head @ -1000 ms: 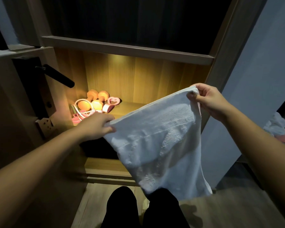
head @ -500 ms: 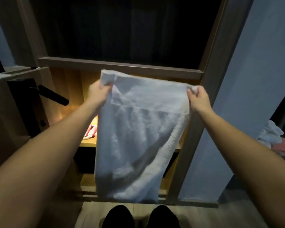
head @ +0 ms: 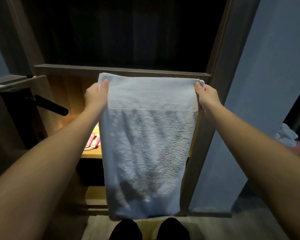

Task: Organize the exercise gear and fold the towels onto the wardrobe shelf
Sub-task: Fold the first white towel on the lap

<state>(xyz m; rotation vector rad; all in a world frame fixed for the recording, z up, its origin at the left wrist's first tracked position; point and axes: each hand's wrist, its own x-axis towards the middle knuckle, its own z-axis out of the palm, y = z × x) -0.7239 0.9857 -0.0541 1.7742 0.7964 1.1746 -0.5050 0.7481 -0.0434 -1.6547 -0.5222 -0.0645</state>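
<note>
A white towel [head: 145, 144] hangs straight down in front of the wardrobe, stretched flat by its top edge. My left hand [head: 95, 96] pinches the top left corner and my right hand [head: 207, 96] pinches the top right corner, both at the same height. The towel hides most of the lit wooden shelf [head: 91, 155]. Only pink exercise gear [head: 93, 141] shows at the shelf's left end, beside the towel's left edge.
An open wardrobe door with a black lever handle [head: 50, 105] stands at the left. A dark upper compartment [head: 128, 32] lies above the shelf. A blue wall [head: 267, 84] is at the right, with another white cloth [head: 287, 135] low beside it. My dark shoes [head: 149, 229] stand on the wooden floor.
Both hands have raised and spread the towel from a slanted, crumpled hold into a flat hanging sheet. The towel now covers most of the shelf and the dumbbells.
</note>
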